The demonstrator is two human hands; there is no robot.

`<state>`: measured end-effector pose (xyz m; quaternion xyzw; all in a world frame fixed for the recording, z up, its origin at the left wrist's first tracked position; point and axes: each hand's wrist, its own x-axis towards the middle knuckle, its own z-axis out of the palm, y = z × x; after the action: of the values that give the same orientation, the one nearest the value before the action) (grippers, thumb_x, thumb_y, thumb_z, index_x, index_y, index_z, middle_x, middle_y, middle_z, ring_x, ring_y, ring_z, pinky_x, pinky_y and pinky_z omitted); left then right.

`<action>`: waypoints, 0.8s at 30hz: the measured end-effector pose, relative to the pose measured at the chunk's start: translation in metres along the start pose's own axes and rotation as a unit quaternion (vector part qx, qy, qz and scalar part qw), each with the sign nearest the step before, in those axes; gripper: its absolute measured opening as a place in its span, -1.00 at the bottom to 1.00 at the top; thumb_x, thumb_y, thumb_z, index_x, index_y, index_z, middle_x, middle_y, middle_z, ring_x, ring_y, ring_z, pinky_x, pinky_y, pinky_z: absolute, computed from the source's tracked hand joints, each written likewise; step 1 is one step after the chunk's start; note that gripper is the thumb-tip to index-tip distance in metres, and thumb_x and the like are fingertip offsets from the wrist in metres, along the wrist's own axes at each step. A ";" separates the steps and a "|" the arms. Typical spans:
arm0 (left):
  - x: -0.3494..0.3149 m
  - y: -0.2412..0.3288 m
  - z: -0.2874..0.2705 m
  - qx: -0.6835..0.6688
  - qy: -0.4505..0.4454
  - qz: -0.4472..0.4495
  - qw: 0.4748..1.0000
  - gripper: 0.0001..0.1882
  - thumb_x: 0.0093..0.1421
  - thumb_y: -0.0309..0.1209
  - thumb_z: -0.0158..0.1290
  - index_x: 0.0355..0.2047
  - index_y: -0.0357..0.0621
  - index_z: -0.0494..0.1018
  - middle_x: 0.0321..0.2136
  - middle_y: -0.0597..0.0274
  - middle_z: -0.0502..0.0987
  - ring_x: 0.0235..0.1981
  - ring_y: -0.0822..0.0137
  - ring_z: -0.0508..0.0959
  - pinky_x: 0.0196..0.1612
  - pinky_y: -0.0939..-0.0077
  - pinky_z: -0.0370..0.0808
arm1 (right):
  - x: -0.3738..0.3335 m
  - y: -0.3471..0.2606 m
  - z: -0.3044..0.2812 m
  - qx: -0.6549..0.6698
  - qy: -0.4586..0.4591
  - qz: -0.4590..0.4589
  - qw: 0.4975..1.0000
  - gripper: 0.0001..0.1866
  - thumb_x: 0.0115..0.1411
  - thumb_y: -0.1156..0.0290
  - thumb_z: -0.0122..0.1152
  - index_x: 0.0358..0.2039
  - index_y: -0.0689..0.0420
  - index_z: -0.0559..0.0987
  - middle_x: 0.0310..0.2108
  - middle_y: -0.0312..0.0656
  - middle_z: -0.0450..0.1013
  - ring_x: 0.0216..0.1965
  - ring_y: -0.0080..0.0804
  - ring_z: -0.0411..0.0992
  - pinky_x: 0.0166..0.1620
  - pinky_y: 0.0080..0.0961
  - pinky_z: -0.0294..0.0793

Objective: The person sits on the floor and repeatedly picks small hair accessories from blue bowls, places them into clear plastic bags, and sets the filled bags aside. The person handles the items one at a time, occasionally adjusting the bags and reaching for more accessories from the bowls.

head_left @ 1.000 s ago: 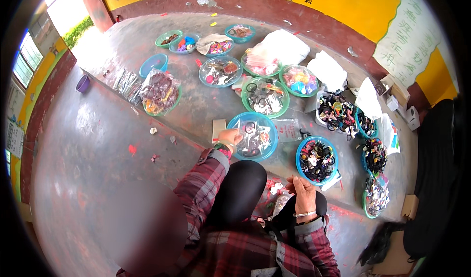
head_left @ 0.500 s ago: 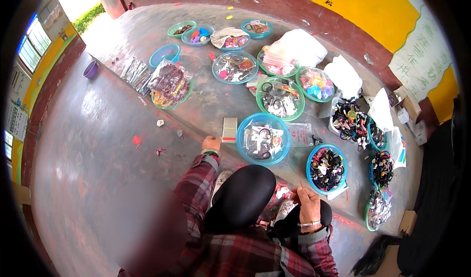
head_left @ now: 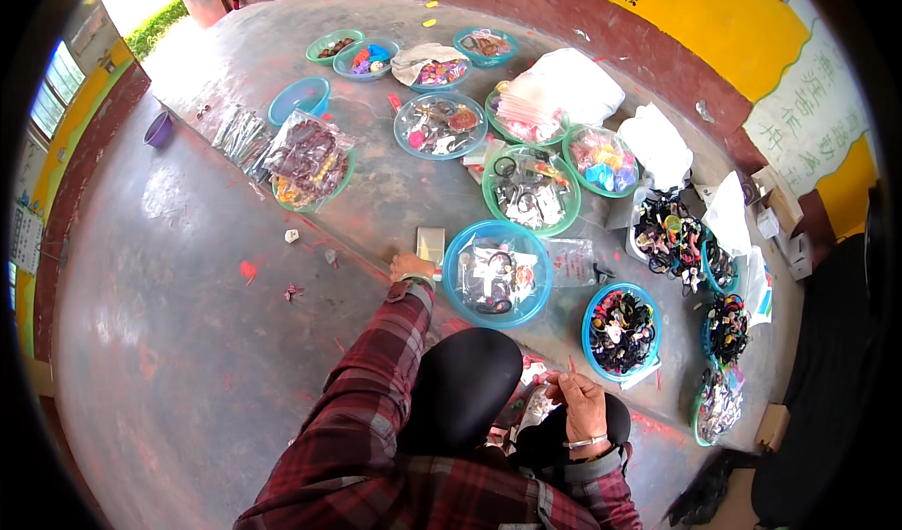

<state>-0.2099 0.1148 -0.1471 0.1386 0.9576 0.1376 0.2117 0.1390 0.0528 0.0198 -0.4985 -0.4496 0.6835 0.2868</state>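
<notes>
My left hand (head_left: 412, 267) reaches out over the floor, at the near end of a small flat silvery packet (head_left: 430, 245) with a red edge, and covers part of it. Its fingers point away and mostly hide from view. Just right of it stands a blue basin (head_left: 498, 273) holding clear bags with black hair ties and white cards. My right hand (head_left: 583, 406) is raised by my right knee with thumb and fingers pinched together. A thin red sliver shows beyond the fingertips; whether it is held, I cannot tell.
Right of my knees, a blue basin (head_left: 622, 331) brims with dark hair ties. Ahead lie a green basin (head_left: 532, 192) of bagged pieces, several more basins and a white sack (head_left: 575, 84). A purple bowl (head_left: 159, 130) stands far left; a bundle of clear packets (head_left: 242, 141) lies nearby.
My left hand has moved right onto the near end of the silvery packet, with its forearm stretched further forward. My right hand stays pinched near the knee. The whole view has shifted slightly.
</notes>
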 end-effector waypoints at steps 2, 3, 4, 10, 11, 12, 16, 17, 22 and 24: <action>0.008 0.001 0.006 -0.039 -0.017 -0.025 0.999 -0.53 -0.12 -0.31 0.12 -0.16 -0.23 0.36 -0.19 0.02 0.46 -0.12 0.05 0.46 -0.11 0.30 0.42 | 0.001 -0.001 0.000 -0.002 -0.003 0.005 1.000 -0.74 0.16 0.32 0.06 -0.41 0.28 0.56 -0.60 -0.26 0.45 -0.56 -0.60 0.34 -0.43 -0.67 0.28; 0.011 0.000 0.012 -0.076 -0.003 -0.028 0.997 -0.56 -0.13 -0.34 0.12 -0.19 -0.24 0.38 -0.23 0.00 0.47 -0.16 0.02 0.47 -0.14 0.29 0.43 | 0.001 0.001 -0.001 -0.001 -0.005 0.009 1.000 -0.75 0.16 0.33 0.06 -0.41 0.28 0.56 -0.60 -0.26 0.44 -0.56 -0.59 0.35 -0.43 -0.67 0.30; 0.016 -0.002 0.021 -0.115 0.011 -0.032 0.993 -0.58 -0.14 -0.37 0.13 -0.22 -0.25 0.40 -0.26 -0.03 0.49 -0.20 -0.01 0.49 -0.17 0.29 0.44 | 0.001 0.003 -0.001 0.000 -0.007 0.012 1.000 -0.75 0.16 0.34 0.06 -0.41 0.28 0.56 -0.60 -0.26 0.44 -0.56 -0.59 0.36 -0.43 -0.67 0.31; 0.042 -0.025 0.021 -0.424 -0.154 0.018 0.892 -0.72 -0.09 -0.49 0.13 -0.31 -0.33 0.46 -0.39 -0.02 0.53 -0.37 0.10 0.55 -0.35 0.34 0.46 | -0.001 0.003 -0.003 -0.023 -0.019 0.001 1.000 -0.74 0.17 0.34 0.02 -0.42 0.29 0.55 -0.58 -0.25 0.45 -0.55 -0.58 0.37 -0.43 -0.68 0.32; 0.033 -0.019 0.003 -0.490 -0.209 0.023 0.846 -0.71 -0.07 -0.50 0.13 -0.29 -0.33 0.45 -0.39 0.01 0.54 -0.39 0.15 0.56 -0.38 0.36 0.46 | -0.001 0.004 -0.004 -0.020 -0.013 0.001 1.000 -0.74 0.17 0.34 0.03 -0.41 0.28 0.56 -0.59 -0.26 0.45 -0.56 -0.60 0.36 -0.44 -0.68 0.31; 0.018 -0.016 -0.014 -0.497 -0.207 0.018 0.842 -0.73 -0.02 -0.55 0.07 -0.26 -0.35 0.42 -0.38 0.08 0.52 -0.38 0.20 0.55 -0.38 0.39 0.47 | -0.002 0.006 -0.005 -0.017 -0.008 0.001 1.000 -0.74 0.17 0.33 0.03 -0.41 0.27 0.56 -0.60 -0.27 0.45 -0.57 -0.61 0.34 -0.45 -0.69 0.29; -0.031 -0.020 -0.072 -0.669 -0.319 0.127 0.659 -0.73 0.04 -0.60 -0.02 -0.19 -0.35 0.34 -0.34 0.07 0.49 -0.34 0.22 0.55 -0.29 0.42 0.49 | -0.005 0.006 -0.006 -0.018 -0.012 -0.008 1.000 -0.75 0.17 0.33 0.04 -0.42 0.26 0.57 -0.61 -0.29 0.45 -0.59 -0.64 0.32 -0.46 -0.70 0.28; -0.053 -0.016 -0.087 -0.661 -0.360 0.147 0.641 -0.73 0.06 -0.59 -0.02 -0.18 -0.34 0.34 -0.34 0.07 0.49 -0.35 0.22 0.55 -0.30 0.42 0.50 | -0.004 0.008 -0.008 -0.017 -0.008 -0.016 1.000 -0.75 0.17 0.33 0.04 -0.42 0.26 0.57 -0.61 -0.29 0.45 -0.59 -0.64 0.32 -0.46 -0.69 0.28; -0.187 -0.004 -0.136 -0.590 -0.464 0.251 0.612 -0.70 0.10 -0.54 0.00 -0.14 -0.35 0.29 -0.30 0.06 0.48 -0.35 0.23 0.55 -0.28 0.35 0.53 | -0.012 0.003 -0.012 0.022 0.023 -0.049 0.998 -0.73 0.16 0.28 0.05 -0.35 0.25 0.54 -0.56 -0.28 0.45 -0.57 -0.61 0.36 -0.46 -0.69 0.30; -0.229 -0.009 -0.136 -0.559 -0.490 0.287 0.604 -0.65 0.11 -0.52 0.00 -0.09 -0.34 0.28 -0.25 0.12 0.47 -0.31 0.30 0.53 -0.26 0.42 0.51 | -0.015 0.000 -0.011 0.077 0.031 -0.078 0.993 -0.67 0.14 0.23 0.09 -0.20 0.22 0.48 -0.46 -0.25 0.45 -0.52 -0.56 0.38 -0.44 -0.67 0.31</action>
<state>-0.0721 0.0040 0.0527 0.3072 0.3580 0.6114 0.6353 0.1544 0.0435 0.0252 -0.4590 -0.4247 0.6756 0.3906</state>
